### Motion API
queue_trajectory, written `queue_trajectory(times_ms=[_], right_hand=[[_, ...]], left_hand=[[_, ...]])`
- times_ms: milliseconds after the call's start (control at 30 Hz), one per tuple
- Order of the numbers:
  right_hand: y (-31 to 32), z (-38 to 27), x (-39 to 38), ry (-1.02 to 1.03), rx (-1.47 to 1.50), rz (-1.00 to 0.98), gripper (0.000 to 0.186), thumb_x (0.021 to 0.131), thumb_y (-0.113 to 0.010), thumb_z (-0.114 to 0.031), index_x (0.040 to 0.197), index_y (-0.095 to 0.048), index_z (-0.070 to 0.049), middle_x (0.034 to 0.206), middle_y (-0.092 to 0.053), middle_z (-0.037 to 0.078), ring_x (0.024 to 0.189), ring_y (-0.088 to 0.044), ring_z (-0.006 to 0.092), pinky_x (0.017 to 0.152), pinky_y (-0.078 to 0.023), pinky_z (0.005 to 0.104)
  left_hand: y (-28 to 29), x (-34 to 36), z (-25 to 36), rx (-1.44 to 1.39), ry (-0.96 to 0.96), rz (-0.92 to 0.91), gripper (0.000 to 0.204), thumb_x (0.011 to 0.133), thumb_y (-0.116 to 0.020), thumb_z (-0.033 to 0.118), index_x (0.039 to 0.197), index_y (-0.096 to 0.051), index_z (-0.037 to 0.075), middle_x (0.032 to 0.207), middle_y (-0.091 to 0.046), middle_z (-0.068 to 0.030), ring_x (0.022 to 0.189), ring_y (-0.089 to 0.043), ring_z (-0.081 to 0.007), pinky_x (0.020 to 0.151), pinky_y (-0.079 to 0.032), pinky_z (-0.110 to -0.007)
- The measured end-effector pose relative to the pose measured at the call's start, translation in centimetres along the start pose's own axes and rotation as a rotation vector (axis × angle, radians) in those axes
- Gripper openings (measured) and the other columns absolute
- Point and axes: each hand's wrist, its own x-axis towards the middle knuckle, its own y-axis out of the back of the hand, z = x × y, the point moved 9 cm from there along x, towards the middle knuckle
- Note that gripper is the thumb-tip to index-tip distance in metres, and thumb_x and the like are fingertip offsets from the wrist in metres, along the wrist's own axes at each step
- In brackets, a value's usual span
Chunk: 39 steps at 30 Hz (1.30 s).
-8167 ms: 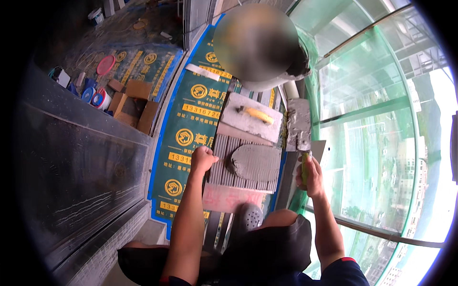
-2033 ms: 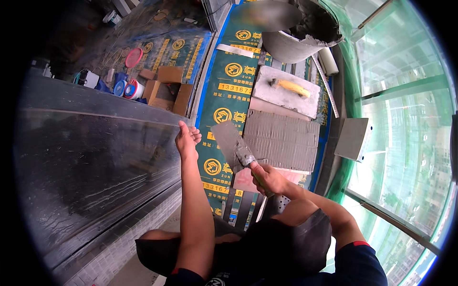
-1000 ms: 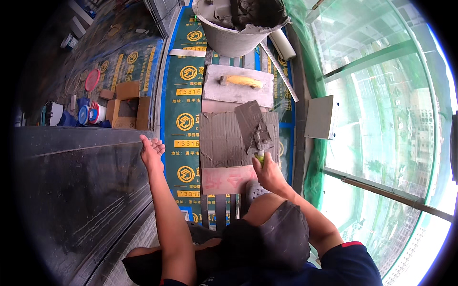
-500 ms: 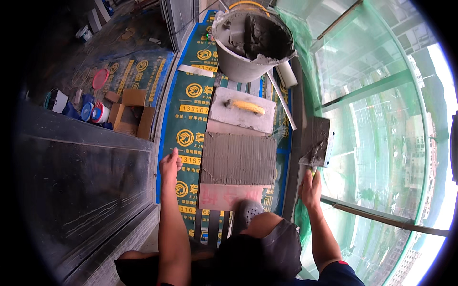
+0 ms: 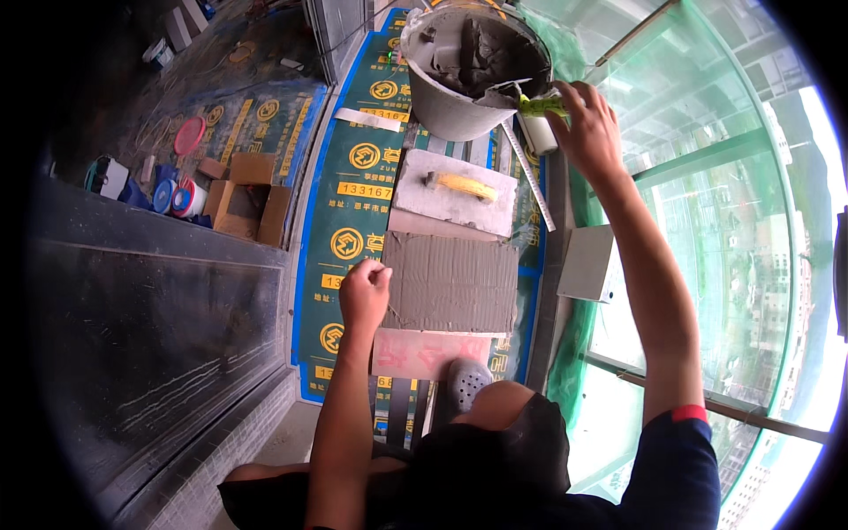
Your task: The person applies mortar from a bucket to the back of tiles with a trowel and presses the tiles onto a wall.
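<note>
Trowel (image 5: 541,107) at the right rim of the far bucket (image 5: 446,108), green handle pointing right, blade only partly visible against the dark grey mortar (image 5: 475,55) inside. Right hand (image 5: 586,128) at the outer end of that handle, fingers loosely bent, thumb set apart from them; cannot tell whether gripping or only touching. Left hand (image 5: 362,291) narrow, fingers curled into a loose fist, at the left edge of the slab (image 5: 450,283); cannot tell whether touching. Across the slab, in the middle of the scene, a flat grey coat with fine ridges. At its near edge, a pink board (image 5: 411,353) with red marks. Beyond its far edge, a float (image 5: 415,193) lying flat, yellow handle upward. On the near side, a grey clog (image 5: 468,380) with holes, toe close to the pink board. Beneath and to the left, a printed green sheet (image 5: 349,208) edged in blue. To the right of the bucket, a white roll (image 5: 537,135) and a thin white strip (image 5: 526,172) slanting nearer. Farther left, an open cardboard box (image 5: 274,212) and a pink lid (image 5: 190,135).
</note>
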Motion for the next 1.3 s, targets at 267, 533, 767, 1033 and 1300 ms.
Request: queue_trajectory(times_ms=[267, 533, 767, 1033, 1300], right_hand=[[-14.8, 2.2, -30.0, -0.927, 0.765, -0.717, 0.037, 0.092, -0.06, -0.017, 0.123, -0.064, 0.003, 0.102, -0.073, 0.018, 0.094, -0.071, 0.0256, 0.087, -0.053, 0.0352], [-16.1, -0.5, -30.6, -1.022, 0.895, -0.674, 0.037, 0.09, -0.06, -0.013, 0.121, -0.066, 0.006, 0.101, -0.072, 0.014, 0.091, -0.067, 0.0198, 0.083, -0.052, 0.0303], [-16.5, -0.7, -31.1, -1.116, 0.915, -0.764, 0.032, 0.095, -0.061, -0.02, 0.119, -0.066, 0.001, 0.087, -0.065, 0.002, 0.074, -0.059, 0.0099, 0.066, -0.048, 0.0256], [-16.3, -1.9, -30.7, -1.306, 1.091, -0.721, 0.032, 0.094, -0.064, -0.024, 0.115, -0.065, 0.0, 0.085, -0.063, 0.003, 0.073, -0.058, 0.0105, 0.061, -0.046, 0.0259], [-17.3, -0.7, -31.9, -1.282, 0.93, -0.786, 0.035, 0.091, -0.066, -0.027, 0.112, -0.069, 0.001, 0.084, -0.065, 0.004, 0.071, -0.059, 0.0145, 0.061, -0.049, 0.0303]], left_hand=[[-14.3, -13.0, 10.8, 0.138, -0.689, -0.36, 0.006, 0.079, -0.068, 0.013, 0.081, -0.063, 0.01, 0.081, -0.058, -0.007, 0.081, -0.061, -0.0275, 0.071, -0.048, -0.043], [-21.2, -16.7, 9.8, 0.558, -0.766, -0.454, 0.017, 0.086, -0.061, 0.025, 0.099, -0.063, 0.014, 0.09, -0.059, -0.0011, 0.092, -0.058, -0.0177, 0.079, -0.039, -0.039], [-22.3, -16.2, 9.5, 0.577, -0.721, -0.423, 0.016, 0.089, -0.058, 0.022, 0.101, -0.064, 0.014, 0.093, -0.06, -0.0011, 0.094, -0.058, -0.0181, 0.078, -0.039, -0.037], [-19.0, -13.9, 11.8, 0.394, -0.77, -0.26, 0.01, 0.081, -0.06, 0.021, 0.089, -0.06, 0.015, 0.09, -0.057, -0.0017, 0.091, -0.056, -0.0196, 0.079, -0.04, -0.039], [-21.0, -15.9, 11.2, 0.4, -0.782, -0.359, 0.018, 0.083, -0.064, 0.02, 0.099, -0.06, 0.014, 0.091, -0.057, -0.0023, 0.092, -0.057, -0.0202, 0.077, -0.041, -0.039]])
